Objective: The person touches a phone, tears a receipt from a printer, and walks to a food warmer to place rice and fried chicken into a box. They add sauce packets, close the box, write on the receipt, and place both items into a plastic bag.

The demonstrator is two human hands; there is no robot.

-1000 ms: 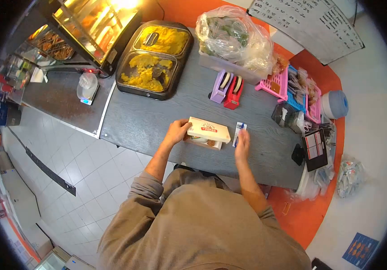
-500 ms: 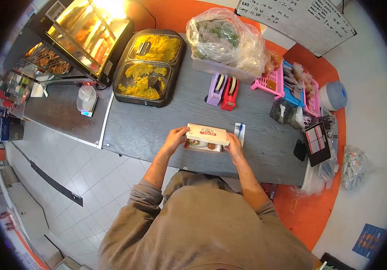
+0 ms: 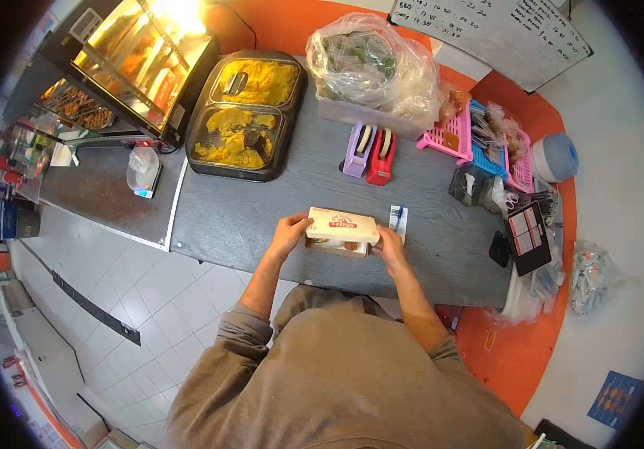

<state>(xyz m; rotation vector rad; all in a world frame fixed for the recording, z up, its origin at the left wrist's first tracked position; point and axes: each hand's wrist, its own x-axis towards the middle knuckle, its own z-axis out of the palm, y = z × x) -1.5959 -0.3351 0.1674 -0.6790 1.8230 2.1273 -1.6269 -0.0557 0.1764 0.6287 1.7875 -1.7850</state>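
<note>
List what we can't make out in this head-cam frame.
All head view:
1. Food box contents: lid covers them, only a sliver shows; left hand and right hand grip its ends.
2. Whiteboard writing: too small, cut by top edge.
3. Plastic bag contents: blurred by crinkled film.

A matt white paperboard box (image 3: 342, 224) lies at centre frame on a dark, wood-grained, matt tabletop (image 3: 247, 213). Above it are a purple tape dispenser (image 3: 357, 150) and a red tape dispenser (image 3: 381, 156), both glossy plastic. At the top, a clear plastic bag (image 3: 374, 60) looks crinkled and shiny.
</note>
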